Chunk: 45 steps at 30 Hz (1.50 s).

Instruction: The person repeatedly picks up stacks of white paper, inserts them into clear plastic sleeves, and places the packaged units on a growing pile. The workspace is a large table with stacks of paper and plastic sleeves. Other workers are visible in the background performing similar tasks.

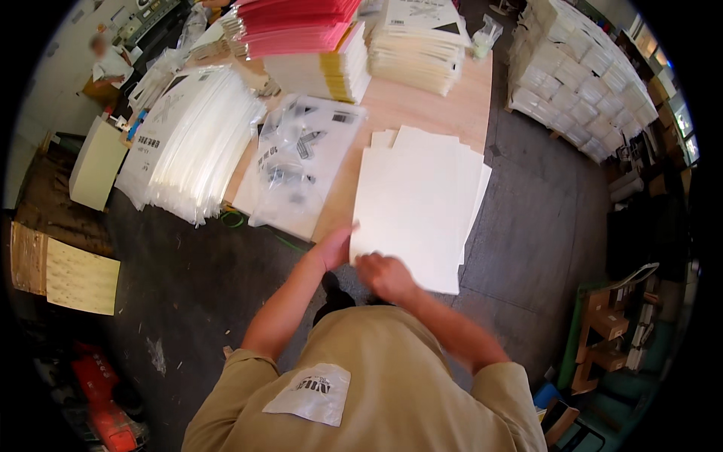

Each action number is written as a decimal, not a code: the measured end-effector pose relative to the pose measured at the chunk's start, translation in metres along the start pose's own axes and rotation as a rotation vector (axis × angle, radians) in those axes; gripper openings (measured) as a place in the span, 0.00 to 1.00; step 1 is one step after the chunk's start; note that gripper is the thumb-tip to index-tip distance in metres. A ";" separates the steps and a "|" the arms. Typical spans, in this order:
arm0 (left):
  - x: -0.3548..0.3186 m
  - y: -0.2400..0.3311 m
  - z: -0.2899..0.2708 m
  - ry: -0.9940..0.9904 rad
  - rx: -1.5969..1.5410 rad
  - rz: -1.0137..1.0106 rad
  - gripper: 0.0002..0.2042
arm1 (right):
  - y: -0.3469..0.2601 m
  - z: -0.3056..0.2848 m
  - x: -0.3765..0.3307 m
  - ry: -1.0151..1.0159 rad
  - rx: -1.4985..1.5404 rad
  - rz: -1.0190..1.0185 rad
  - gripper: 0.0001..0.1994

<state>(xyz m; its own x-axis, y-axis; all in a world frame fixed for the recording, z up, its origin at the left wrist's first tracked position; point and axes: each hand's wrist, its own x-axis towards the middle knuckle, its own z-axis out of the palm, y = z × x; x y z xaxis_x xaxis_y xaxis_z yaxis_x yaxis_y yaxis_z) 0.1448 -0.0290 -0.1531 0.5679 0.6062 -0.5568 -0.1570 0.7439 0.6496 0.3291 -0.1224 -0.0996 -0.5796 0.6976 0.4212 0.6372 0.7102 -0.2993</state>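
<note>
A loose stack of blank white sheets [410, 200] lies on the near right part of the table and juts over its front edge. Several sheets underneath are fanned out to the right and at the far side. My left hand [337, 247] grips the left edge of the sheets near the close corner, its fingers partly hidden under them. At the near edge, just right of that corner, my right hand [385, 277] is closed with curled fingers against the sheets. Left of the stack, a printed clear plastic bag [301, 162] lies flat and wrinkled.
The wooden table [429, 113] carries a tall pile of plastic-bagged packs [196, 143] at left. Pink packs [297, 26] sit on white and yellow stacks at the back, beside more white packs [418, 56]. A wrapped pallet load [580, 83] stands far right. A person [113, 64] is far left.
</note>
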 end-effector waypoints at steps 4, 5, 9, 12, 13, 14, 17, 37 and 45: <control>-0.015 -0.036 0.000 0.132 0.056 0.092 0.22 | -0.016 -0.027 -0.013 -0.065 0.216 0.114 0.14; -0.020 -0.040 -0.003 0.163 0.048 0.092 0.22 | -0.006 -0.036 -0.022 0.099 0.269 0.169 0.16; -0.063 -0.031 0.012 0.103 -0.058 0.076 0.26 | 0.063 -0.078 -0.108 0.440 -0.063 0.778 0.19; -0.054 -0.031 0.007 -0.003 0.005 0.093 0.25 | 0.101 -0.062 -0.201 0.511 0.549 1.292 0.14; -0.057 -0.037 0.006 0.010 0.016 0.071 0.26 | 0.103 -0.053 -0.214 0.408 0.895 1.373 0.15; -0.066 -0.037 0.012 0.027 -0.006 0.086 0.26 | 0.104 -0.039 -0.225 0.338 1.155 1.384 0.17; -0.062 -0.034 0.012 0.121 0.055 0.131 0.27 | 0.126 -0.009 -0.219 0.266 1.730 1.459 0.23; -0.171 0.025 0.094 0.415 0.897 1.068 0.33 | -0.008 -0.120 -0.019 0.510 1.199 1.086 0.26; -0.167 0.041 0.098 0.360 1.274 1.373 0.39 | -0.048 -0.076 0.063 0.646 1.150 0.486 0.41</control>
<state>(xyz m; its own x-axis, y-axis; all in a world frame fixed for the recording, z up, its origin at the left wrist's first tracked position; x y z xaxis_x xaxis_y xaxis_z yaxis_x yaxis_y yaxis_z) 0.1231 -0.1271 0.0173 0.3889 0.6599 0.6429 0.4092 -0.7489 0.5212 0.3007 -0.1199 0.0059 0.1082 0.9496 0.2944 -0.2443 0.3124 -0.9180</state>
